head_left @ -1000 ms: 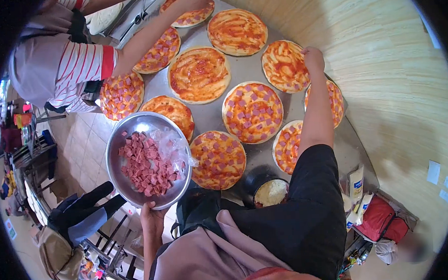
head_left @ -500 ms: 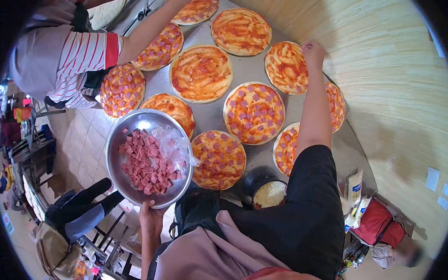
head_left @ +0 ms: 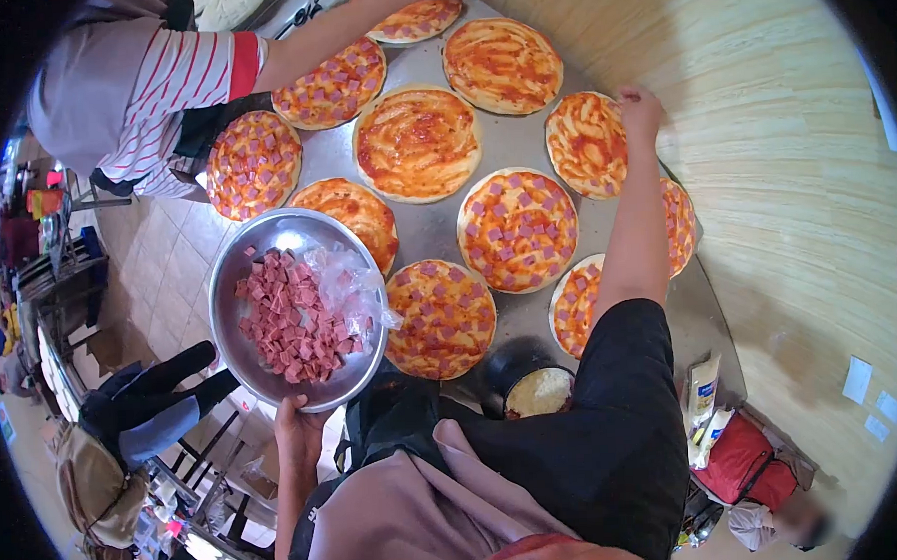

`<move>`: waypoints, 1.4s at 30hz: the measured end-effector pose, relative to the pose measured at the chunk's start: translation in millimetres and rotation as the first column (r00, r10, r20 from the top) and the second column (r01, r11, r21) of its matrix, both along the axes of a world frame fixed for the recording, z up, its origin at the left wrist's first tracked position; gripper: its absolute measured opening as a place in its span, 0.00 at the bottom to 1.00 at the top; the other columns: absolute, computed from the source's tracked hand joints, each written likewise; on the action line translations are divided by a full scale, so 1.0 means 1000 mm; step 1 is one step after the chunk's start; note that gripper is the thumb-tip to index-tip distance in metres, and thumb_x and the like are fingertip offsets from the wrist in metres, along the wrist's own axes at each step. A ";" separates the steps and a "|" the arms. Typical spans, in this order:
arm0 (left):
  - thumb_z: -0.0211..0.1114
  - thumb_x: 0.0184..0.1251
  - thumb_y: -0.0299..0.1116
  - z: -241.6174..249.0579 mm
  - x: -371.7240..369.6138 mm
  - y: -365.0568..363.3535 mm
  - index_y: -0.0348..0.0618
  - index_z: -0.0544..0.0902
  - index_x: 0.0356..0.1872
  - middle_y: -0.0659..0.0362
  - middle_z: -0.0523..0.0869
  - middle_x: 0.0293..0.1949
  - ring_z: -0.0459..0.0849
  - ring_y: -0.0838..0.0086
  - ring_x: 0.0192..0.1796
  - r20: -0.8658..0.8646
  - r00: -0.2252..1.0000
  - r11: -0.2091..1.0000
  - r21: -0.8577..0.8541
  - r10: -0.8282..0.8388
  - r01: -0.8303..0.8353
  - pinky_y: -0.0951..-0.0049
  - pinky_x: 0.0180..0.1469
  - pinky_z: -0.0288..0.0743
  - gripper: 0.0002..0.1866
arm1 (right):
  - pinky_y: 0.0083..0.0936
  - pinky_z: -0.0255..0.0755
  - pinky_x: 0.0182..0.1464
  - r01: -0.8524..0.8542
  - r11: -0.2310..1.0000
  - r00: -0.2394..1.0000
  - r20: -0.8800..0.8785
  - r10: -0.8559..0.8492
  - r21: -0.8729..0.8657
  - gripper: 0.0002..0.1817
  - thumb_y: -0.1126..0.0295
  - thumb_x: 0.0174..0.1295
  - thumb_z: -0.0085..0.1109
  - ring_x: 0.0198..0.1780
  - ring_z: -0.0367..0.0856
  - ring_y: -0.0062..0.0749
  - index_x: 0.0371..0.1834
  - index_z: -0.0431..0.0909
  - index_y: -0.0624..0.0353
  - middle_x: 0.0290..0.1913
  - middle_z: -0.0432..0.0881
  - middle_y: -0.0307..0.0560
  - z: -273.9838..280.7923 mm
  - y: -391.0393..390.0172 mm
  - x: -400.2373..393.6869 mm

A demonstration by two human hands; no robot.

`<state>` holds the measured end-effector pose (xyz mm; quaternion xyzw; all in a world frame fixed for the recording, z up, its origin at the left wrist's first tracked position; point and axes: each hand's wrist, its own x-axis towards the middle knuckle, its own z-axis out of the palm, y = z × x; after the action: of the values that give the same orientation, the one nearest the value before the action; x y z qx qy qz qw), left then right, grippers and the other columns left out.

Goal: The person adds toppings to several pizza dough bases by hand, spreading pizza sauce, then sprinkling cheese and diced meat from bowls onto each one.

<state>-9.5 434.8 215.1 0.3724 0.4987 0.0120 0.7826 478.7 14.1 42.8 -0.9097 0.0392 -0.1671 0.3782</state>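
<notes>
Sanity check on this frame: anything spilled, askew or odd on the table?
Nothing spilled. One oddity: a crumpled clear plastic bag lies inside the metal bowl on the diced meat. Pizzas lie flat; some, like the pizza under the right hand, carry sauce only.

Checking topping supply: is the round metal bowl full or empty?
Partly full: round metal bowl holds pink meat cubes over part of its bottom.

Red bag [head_left: 745, 459] & mayo pouches [head_left: 702, 389] at table's [head_left: 523, 147] rt end.
</notes>
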 end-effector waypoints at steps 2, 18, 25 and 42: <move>0.48 0.50 0.28 0.001 0.002 0.000 0.29 0.64 0.48 0.46 0.75 0.45 0.78 0.58 0.46 -0.021 1.000 1.000 0.017 0.001 -0.001 0.56 0.50 0.72 0.22 | 0.24 0.74 0.26 -0.012 0.959 0.996 -0.087 0.038 0.282 0.08 0.79 0.47 0.53 0.23 0.79 0.32 0.31 0.76 0.68 0.25 0.79 0.53 0.009 0.002 0.000; 0.47 0.51 0.26 -0.010 -0.008 0.010 0.29 0.61 0.49 0.46 0.73 0.47 0.77 0.58 0.47 -0.017 1.000 1.000 -0.007 0.010 -0.010 0.56 0.50 0.73 0.22 | 0.30 0.71 0.35 -0.007 0.987 0.979 -0.201 -0.026 -0.163 0.05 0.73 0.44 0.59 0.28 0.80 0.36 0.23 0.78 0.63 0.25 0.80 0.50 -0.010 0.016 0.021; 0.47 0.51 0.26 -0.021 -0.017 0.019 0.28 0.62 0.48 0.45 0.74 0.46 0.77 0.56 0.48 -0.017 1.000 1.000 -0.019 0.004 -0.004 0.53 0.52 0.71 0.21 | 0.30 0.71 0.34 -0.043 0.999 0.945 -0.325 0.046 0.018 0.11 0.64 0.40 0.65 0.30 0.80 0.38 0.26 0.79 0.57 0.26 0.80 0.49 0.002 0.037 0.018; 0.49 0.51 0.27 -0.013 -0.014 0.023 0.31 0.64 0.51 0.48 0.72 0.49 0.74 0.58 0.51 -0.020 0.999 1.000 0.005 -0.030 0.030 0.54 0.54 0.68 0.23 | 0.28 0.71 0.38 -0.121 0.916 0.991 -0.097 0.090 -0.382 0.11 0.63 0.54 0.55 0.33 0.78 0.34 0.36 0.79 0.57 0.32 0.79 0.44 0.082 0.101 -0.059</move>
<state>-24.0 457.7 202.4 0.3820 0.5008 -0.0019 0.7767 419.3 115.0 124.7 -0.9730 -0.0292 -0.1155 0.1976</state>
